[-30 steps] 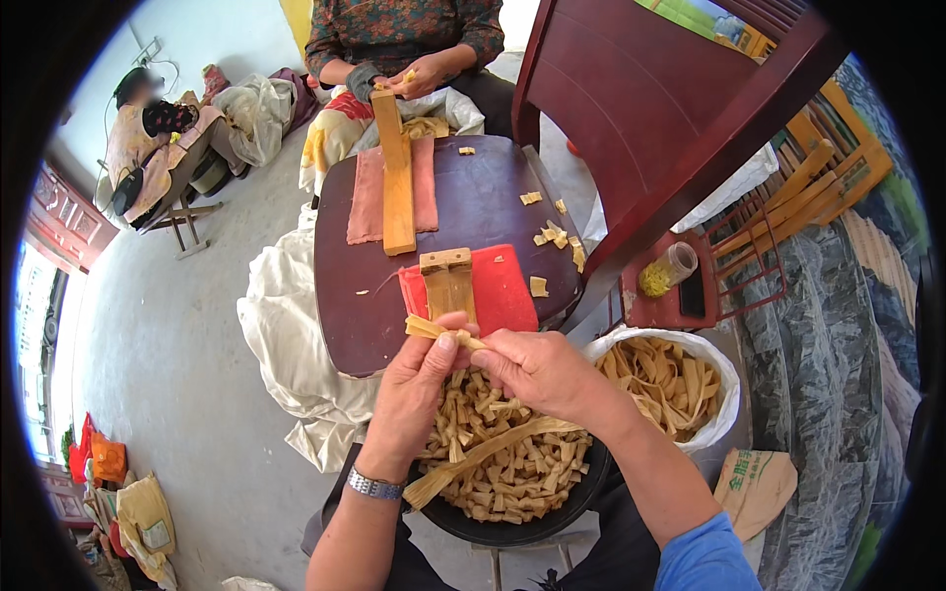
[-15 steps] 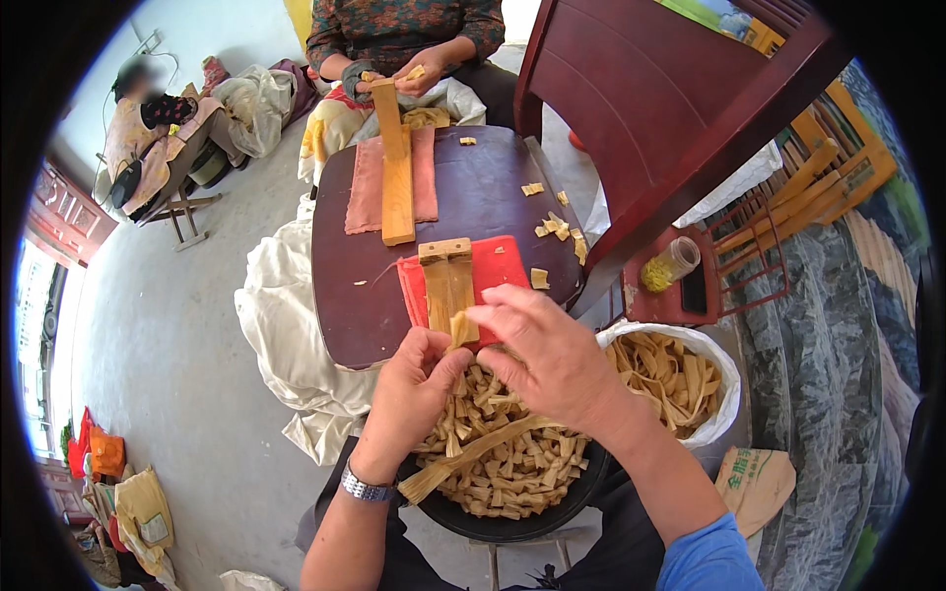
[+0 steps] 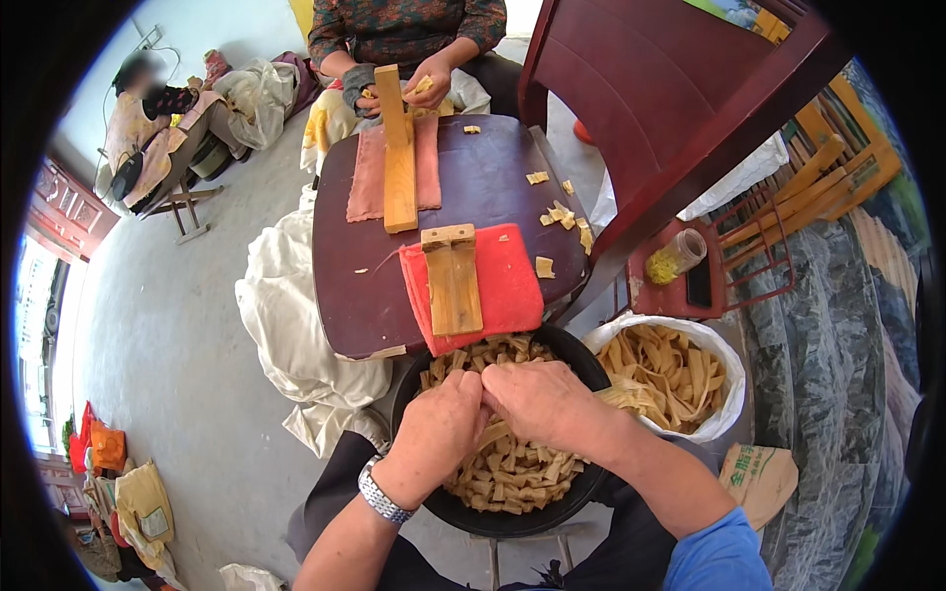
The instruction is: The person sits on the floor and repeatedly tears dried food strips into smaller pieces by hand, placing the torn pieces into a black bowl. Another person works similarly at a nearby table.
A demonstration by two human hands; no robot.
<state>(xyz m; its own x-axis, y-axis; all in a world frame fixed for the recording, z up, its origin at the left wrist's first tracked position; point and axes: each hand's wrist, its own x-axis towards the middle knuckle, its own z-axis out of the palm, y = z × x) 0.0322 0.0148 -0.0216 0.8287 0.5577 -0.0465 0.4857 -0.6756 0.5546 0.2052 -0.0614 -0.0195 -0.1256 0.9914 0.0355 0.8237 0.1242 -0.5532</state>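
My left hand (image 3: 440,424) and my right hand (image 3: 540,399) meet closed over a black tub (image 3: 507,524) of short, folded tan pieces (image 3: 517,478). Both grip a long, pale tan strip (image 3: 626,396), whose loose end sticks out at the right; my fingertips are largely hidden. Just beyond them, on a dark stool seat (image 3: 350,300), a short wooden block (image 3: 451,291) rests on a folded red cloth (image 3: 507,281). Right of the tub stands a white sack (image 3: 727,369) full of tan strips.
Across from me a co-worker's hands (image 3: 426,84) hold small pieces beside a long wooden bar (image 3: 399,177). A maroon chair back (image 3: 641,118) rises at right, near a red stool with a jar (image 3: 675,256). Another person (image 3: 143,148) sits at far left; white cloth (image 3: 291,310) is heaped below.
My hands have dropped from the wooden block and the small piece there to the tub, closing together on the long strip. The co-worker's hands have shifted slightly beside the bar.
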